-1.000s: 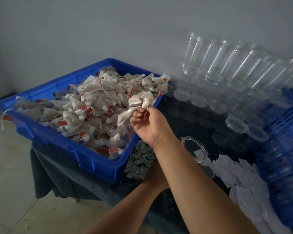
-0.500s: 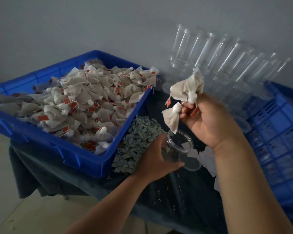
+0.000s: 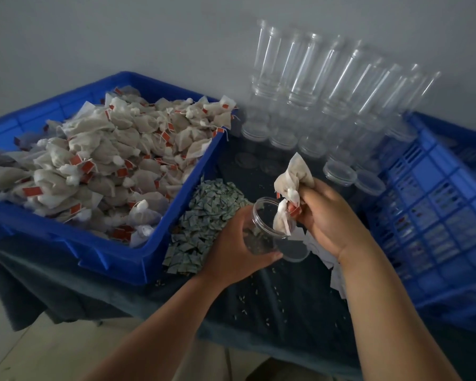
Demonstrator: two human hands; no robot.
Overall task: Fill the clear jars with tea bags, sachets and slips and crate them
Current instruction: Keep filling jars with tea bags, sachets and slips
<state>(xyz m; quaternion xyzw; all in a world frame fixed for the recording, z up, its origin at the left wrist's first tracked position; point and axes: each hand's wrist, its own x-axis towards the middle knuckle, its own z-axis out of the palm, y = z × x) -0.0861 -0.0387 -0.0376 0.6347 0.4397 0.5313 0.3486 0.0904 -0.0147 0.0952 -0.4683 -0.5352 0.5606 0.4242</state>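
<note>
A clear jar [image 3: 264, 220] is gripped, tilted, by the left hand [image 3: 237, 251]; tea bags [image 3: 293, 174] are bunched in the right hand [image 3: 327, 215] at its mouth (one hangs over the rim). A blue tub [image 3: 116, 251] is heaped with loose bags [image 3: 107, 160]. Empty jars [image 3: 313, 92] are stacked on the dark cloth [image 3: 272, 312] before a grey wall [image 3: 121, 37].

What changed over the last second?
Right hand lifted a bunch of tea bags out of the blue tray and carried them right, down to the mouth of the clear jar. Left hand took hold of that jar. Sachet pile and stacked jars unchanged.
</note>
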